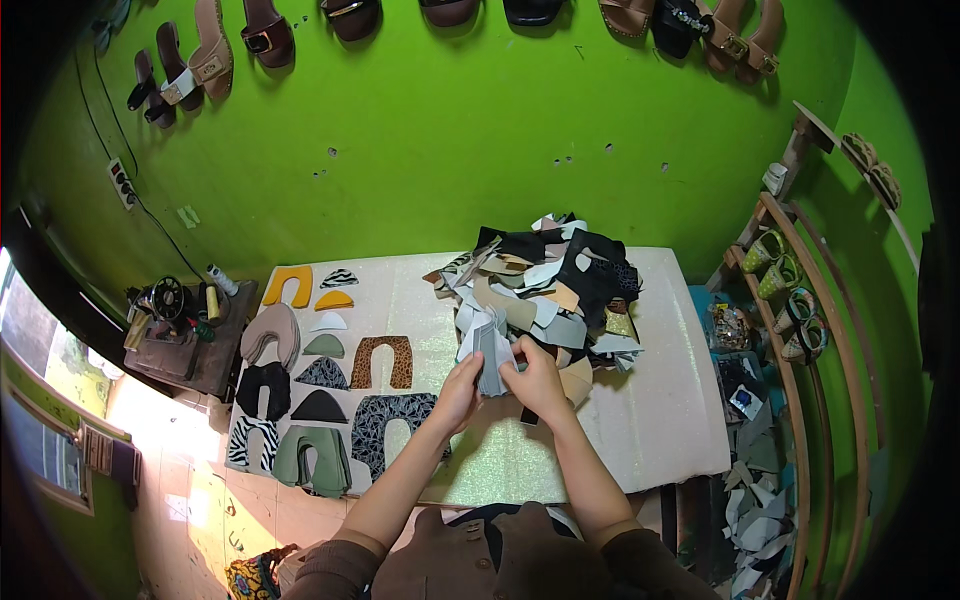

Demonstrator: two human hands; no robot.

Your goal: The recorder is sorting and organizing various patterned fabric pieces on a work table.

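A grey strip of sheet material (487, 352), like synthetic leather, stands between my two hands at the near side of a scrap heap. My left hand (462, 392) is closed on its left edge. From the other side, my right hand (535, 380) pinches its right edge, next to a paler piece. The mixed heap of offcuts (545, 300) lies just beyond my hands, in black, white, grey and tan. To my left are sorted cut pieces: a leopard-print U-shape (405, 358), a dark patterned U-shape (370, 425) and stacked green U-shapes (308, 465).
The table (655, 400) has a pale shiny cover. Farther left lie a yellow U-shape (303, 290) and several half-round pieces. A sewing machine (168, 300) stands on a side table. Right are a wooden shoe rack (790, 400) and floor scraps (755, 530). Sandals (268, 35) hang on the green wall.
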